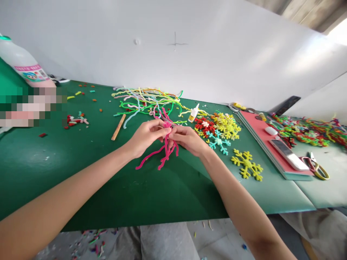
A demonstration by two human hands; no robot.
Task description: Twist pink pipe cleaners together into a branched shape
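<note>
Both of my hands meet over the green table, pinching a bunch of bright pink pipe cleaners (166, 152) at its gathered middle. My left hand (146, 136) grips it from the left, thumb and fingers closed. From the right, my right hand (189, 139) holds the same bunch between thumb and fingers. Loose pink strands hang down toward me and others stick up behind. Some fingertips are hidden behind the bunch. Just beyond my hands lies a spread of loose coloured pipe cleaners (146, 97). A small white glue bottle (193, 113) stands behind my right hand.
Finished pipe-cleaner snowflakes, yellow (226, 125), blue (218, 142) and yellow-green (247, 164), lie to the right. Beyond them are a red folder (260, 133), a phone (288, 153) and scissors (316, 168). A wooden stick (118, 127) and a large bottle (25, 63) are leftward.
</note>
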